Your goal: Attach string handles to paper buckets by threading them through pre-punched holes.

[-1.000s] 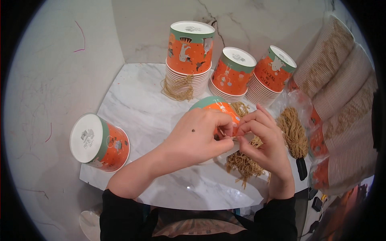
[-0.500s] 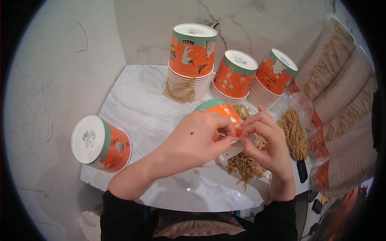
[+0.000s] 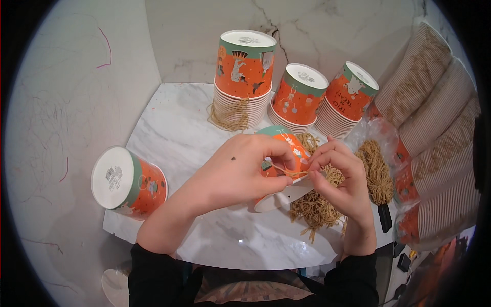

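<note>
Over the last half second the left hand (image 3: 240, 166) has drawn a little away from the right hand (image 3: 340, 174), so a longer stretch of tan cord (image 3: 295, 174) now shows between them, beside the rim of the orange-and-green cup (image 3: 290, 148). This suggests the work with the cord at that rim is partway along and that slack is being taken up. The cup lies tilted on the bench (image 3: 215, 240), between and just beyond the hands, partly hidden by the left. Its green base end points away from the person and slightly left; its mouth opens toward the person, and its long axis runs between the two. The right thumb and index finger pinch the cord. The left thumb and index curl around it, their tips slightly apart; whether they grip it cannot be told.
</note>
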Tool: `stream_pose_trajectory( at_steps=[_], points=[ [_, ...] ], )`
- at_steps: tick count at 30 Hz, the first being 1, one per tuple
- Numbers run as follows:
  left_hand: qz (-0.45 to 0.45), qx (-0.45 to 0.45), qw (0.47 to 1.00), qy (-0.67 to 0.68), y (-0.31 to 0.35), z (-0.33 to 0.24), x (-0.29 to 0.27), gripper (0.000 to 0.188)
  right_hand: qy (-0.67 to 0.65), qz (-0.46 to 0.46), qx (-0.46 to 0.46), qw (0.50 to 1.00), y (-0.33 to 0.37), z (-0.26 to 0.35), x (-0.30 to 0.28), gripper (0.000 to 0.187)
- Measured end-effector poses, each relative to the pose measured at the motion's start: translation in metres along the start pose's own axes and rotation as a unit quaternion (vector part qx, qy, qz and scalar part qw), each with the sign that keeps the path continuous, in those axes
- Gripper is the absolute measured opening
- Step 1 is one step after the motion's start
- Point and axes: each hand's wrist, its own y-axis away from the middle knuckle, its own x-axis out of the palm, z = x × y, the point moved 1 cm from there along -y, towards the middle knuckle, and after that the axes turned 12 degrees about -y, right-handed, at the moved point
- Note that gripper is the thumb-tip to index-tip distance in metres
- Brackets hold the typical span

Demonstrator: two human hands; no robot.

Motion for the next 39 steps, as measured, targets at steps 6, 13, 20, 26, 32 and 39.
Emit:
stream_pose_trajectory(
  at_steps=[6,13,20,26,32,39],
  points=[
    [0.008,0.002,1.0,0.002,0.0,-0.002,0.001,0.013,0.001,0.002,-0.011,1.0,-0.001,0.0,0.0,0.008],
    [0.007,-0.015,1.0,-0.001,-0.002,-0.005,0.001,0.011,0.017,0.032,-0.021,0.999,-0.001,-0.001,-0.002,0.01],
    [0.02,-0.038,0.996,0.083,0.0,0.003,0.0,0.006,0.016,0.047,-0.041,0.998,-0.002,-0.004,0.004,0.011],
    [-0.069,-0.078,0.994,0.04,0.0,-0.009,-0.028,0.01,-0.029,0.05,-0.007,0.998,-0.003,0.0,0.003,0.007],
    [0.027,0.015,0.999,-0.045,-0.005,0.007,-0.006,0.023,-0.033,0.012,-0.004,0.999,-0.001,-0.008,0.001,0.006],
    [0.052,-0.002,0.997,-0.05,-0.005,0.014,0.003,0.017,-0.056,0.003,0.002,0.998,-0.001,-0.013,-0.001,0.009]
  ],
)
